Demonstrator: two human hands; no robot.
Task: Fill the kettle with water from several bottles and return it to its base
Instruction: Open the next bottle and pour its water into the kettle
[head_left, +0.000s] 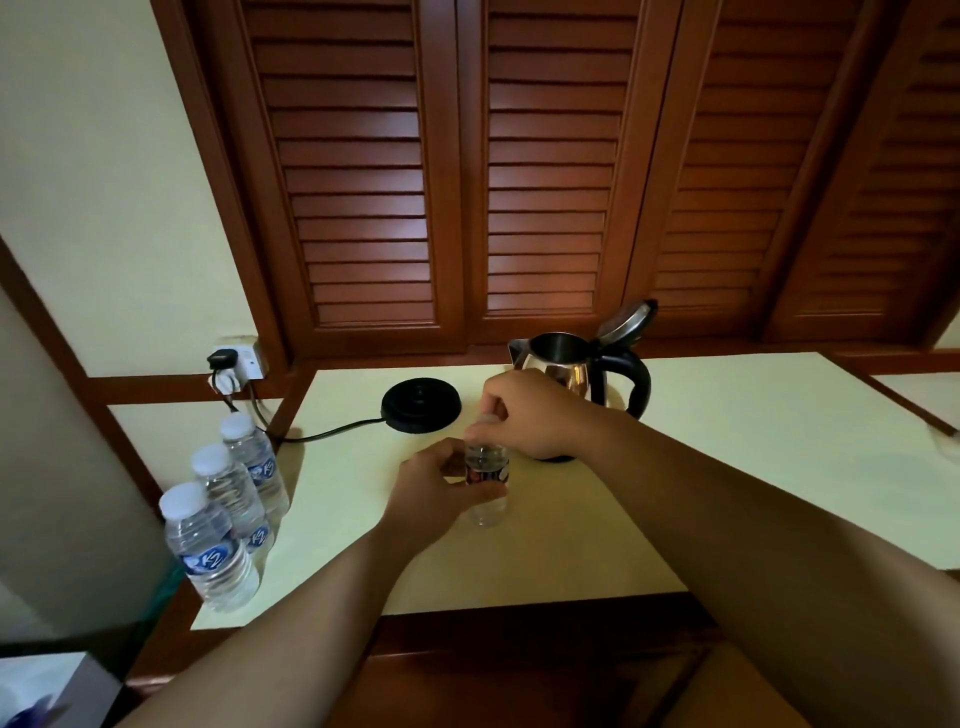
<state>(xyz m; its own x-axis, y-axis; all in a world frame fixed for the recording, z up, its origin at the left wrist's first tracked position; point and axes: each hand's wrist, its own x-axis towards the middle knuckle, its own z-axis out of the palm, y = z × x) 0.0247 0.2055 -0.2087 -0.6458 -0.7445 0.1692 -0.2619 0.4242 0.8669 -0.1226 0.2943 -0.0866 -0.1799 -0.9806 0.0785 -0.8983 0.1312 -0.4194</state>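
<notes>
A small clear water bottle (487, 506) stands upright on the pale table (727, 493). My left hand (434, 486) grips its body around the label. My right hand (530, 415) pinches the white cap on top of it. Behind my right hand stands the steel kettle (566, 364) with a black handle, its lid tipped open, off its base. The round black base (421, 404) lies to the kettle's left, its cord running to a wall socket (236, 361). Three more capped bottles (228, 499) stand in a row at the table's left edge.
Dark wooden louvred shutters (519, 182) fill the wall behind the table. The table's wooden front edge (519, 618) runs below my forearms. A white object (36, 691) shows at the bottom left corner.
</notes>
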